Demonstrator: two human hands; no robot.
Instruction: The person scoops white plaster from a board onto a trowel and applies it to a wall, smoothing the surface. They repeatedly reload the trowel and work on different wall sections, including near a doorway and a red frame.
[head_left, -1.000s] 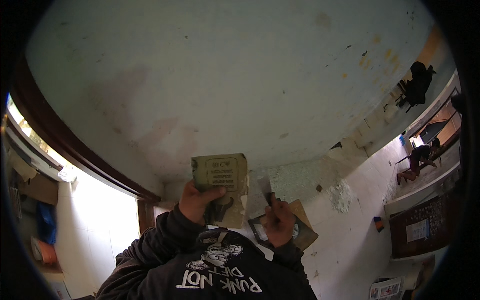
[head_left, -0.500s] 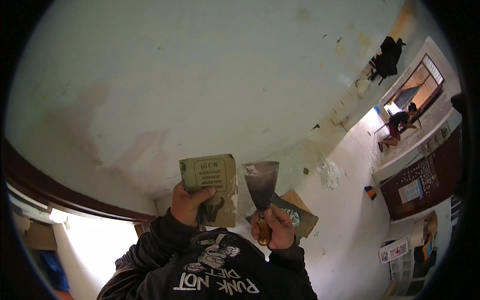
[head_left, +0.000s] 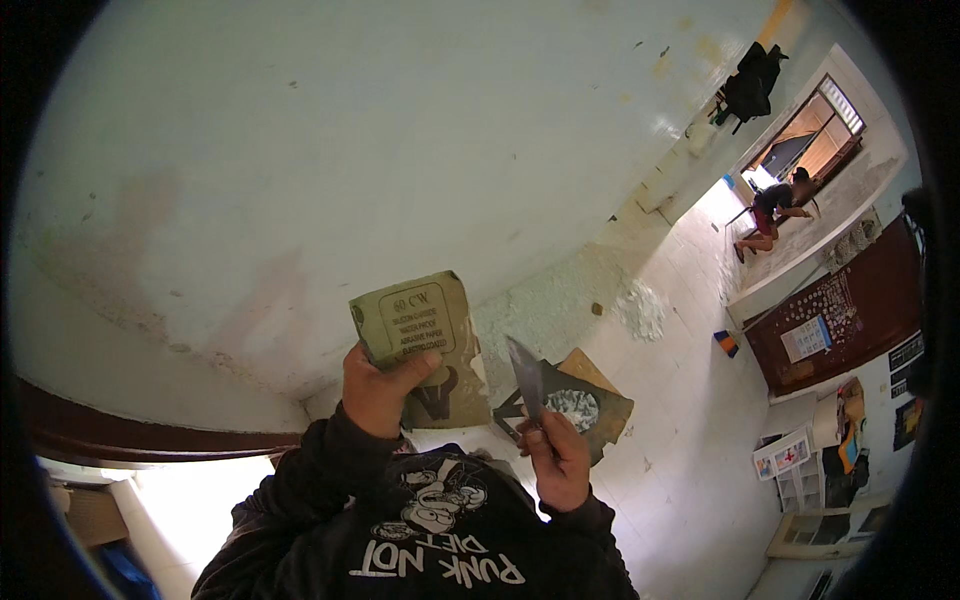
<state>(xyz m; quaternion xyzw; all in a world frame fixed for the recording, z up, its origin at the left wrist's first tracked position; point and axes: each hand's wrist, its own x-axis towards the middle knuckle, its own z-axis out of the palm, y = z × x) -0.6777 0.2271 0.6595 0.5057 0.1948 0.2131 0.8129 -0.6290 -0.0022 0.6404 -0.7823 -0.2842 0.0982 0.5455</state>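
Note:
A worn sheet of sandpaper (head_left: pixel 425 325), its printed olive backing turned up, is pinched in my left hand (head_left: pixel 382 388), thumb across its face. Beside it my right hand (head_left: pixel 556 455) grips a putty knife (head_left: pixel 527 378), whose blade points up and shows nearly edge-on. The knife's handle is mostly hidden by my fingers. Blade and sandpaper are apart. Below and behind my right hand stands a dark board or stool top (head_left: pixel 612 415) with a pale heap of scrapings (head_left: pixel 573 408) on it. A pale, stained wall (head_left: pixel 330 150) rises in front of me.
Pale flakes (head_left: pixel 640 310) lie scattered on the white floor along the wall's foot. A person (head_left: pixel 775 213) crouches by a window at the far right. A brown door panel (head_left: pixel 840 305) and cluttered shelves (head_left: pixel 800 480) line the right side. Bright light enters lower left.
My right hand has turned the putty knife from flat-facing to nearly edge-on. The sandpaper has tilted slightly and risen a little. The view has shifted, showing more of the board and heap.

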